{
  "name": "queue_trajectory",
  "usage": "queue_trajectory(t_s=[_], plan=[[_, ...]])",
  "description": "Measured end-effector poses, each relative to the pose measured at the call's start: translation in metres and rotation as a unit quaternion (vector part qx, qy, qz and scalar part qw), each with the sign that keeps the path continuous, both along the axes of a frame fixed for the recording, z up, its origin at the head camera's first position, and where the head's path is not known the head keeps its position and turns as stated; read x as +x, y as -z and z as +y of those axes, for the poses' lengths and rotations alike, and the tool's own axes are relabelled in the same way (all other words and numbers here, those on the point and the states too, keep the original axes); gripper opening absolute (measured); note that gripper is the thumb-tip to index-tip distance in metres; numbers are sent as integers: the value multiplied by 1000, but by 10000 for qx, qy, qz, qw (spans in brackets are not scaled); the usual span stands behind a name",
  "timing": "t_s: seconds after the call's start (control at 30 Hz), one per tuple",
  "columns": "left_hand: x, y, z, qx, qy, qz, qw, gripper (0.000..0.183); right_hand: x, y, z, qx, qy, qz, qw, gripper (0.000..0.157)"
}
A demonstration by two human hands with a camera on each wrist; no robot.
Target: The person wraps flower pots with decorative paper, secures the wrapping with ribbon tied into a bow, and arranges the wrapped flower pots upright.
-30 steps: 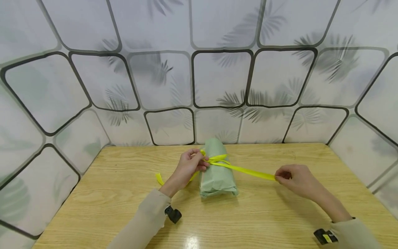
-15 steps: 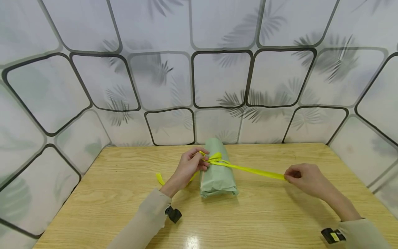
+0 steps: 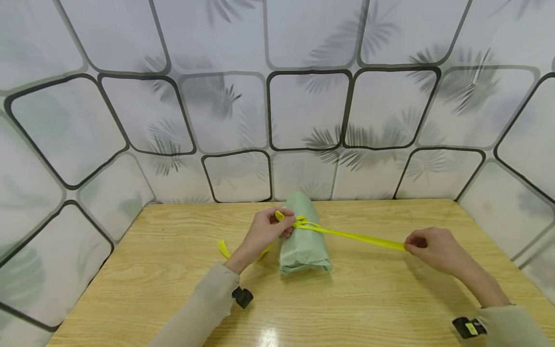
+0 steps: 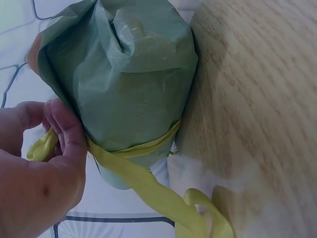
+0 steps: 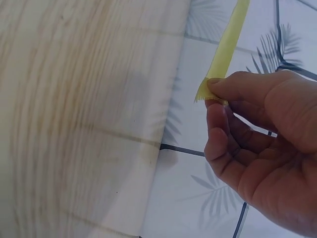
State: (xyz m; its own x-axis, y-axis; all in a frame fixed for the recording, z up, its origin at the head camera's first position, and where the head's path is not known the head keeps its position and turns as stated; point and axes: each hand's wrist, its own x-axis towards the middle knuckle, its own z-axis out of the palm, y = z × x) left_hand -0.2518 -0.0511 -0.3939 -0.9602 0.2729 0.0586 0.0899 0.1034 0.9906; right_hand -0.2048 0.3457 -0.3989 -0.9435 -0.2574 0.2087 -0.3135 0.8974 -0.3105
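Observation:
A package wrapped in pale green paper (image 3: 305, 250) lies on the table near its back edge. Around its middle runs a yellow ribbon (image 3: 347, 234), knotted on top. At the package's left side, my left hand (image 3: 270, 228) pinches a loop of the ribbon near the knot. My right hand (image 3: 433, 248), well off to the right, holds the ribbon's frayed end (image 5: 210, 91) between thumb and forefinger, and the strip stretches straight back to the knot. Another ribbon tail (image 4: 148, 186) hangs down the package's left side and trails onto the wood, partly hidden behind my left hand in the head view.
The wooden table (image 3: 173, 289) has a light grain. Pale curtain-like sheeting (image 3: 310, 111) with dark rounded squares and leaf prints stands right behind the table and along both sides. Both sleeved wrists carry small black devices (image 3: 243, 297).
My right hand has moved to the right, drawing the ribbon longer and tauter. The ribbon loop over the knot has shrunk. My left hand stays beside the knot, its fingers slightly shifted.

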Motion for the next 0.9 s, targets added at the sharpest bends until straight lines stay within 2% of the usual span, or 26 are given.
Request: queue_trajectory(t_s=[0.17,0.3,0.43,0.5,0.57,0.63,0.7,0.9], plan=[[0,-2,4,-679,-104,494,9964,18,-3,4,-2,62,-88,92,9999,4],[0,-5,7,-926,-221,594,9937,13,-6,-1,-18,52,-298,366,9989,13],[0,-6,8,-923,-287,459,9943,12,-9,-9,-60,-394,-714,1135,9902,15],[0,-6,7,-882,-276,378,9950,13,-11,-11,-88,-738,-1050,1495,9804,15],[0,-6,7,-867,-256,342,9953,14,-14,-14,-115,-1018,-1452,1658,9701,16],[0,-7,7,-868,-236,317,9954,15,-18,-15,-138,-1171,-1767,1597,9641,18],[0,-9,8,-952,-217,366,9945,17,-21,-15,-155,-1224,-1919,1484,9624,18],[-2,-10,9,-1372,-200,761,9874,18,-27,-15,-175,-1486,-1815,1345,9627,5]])
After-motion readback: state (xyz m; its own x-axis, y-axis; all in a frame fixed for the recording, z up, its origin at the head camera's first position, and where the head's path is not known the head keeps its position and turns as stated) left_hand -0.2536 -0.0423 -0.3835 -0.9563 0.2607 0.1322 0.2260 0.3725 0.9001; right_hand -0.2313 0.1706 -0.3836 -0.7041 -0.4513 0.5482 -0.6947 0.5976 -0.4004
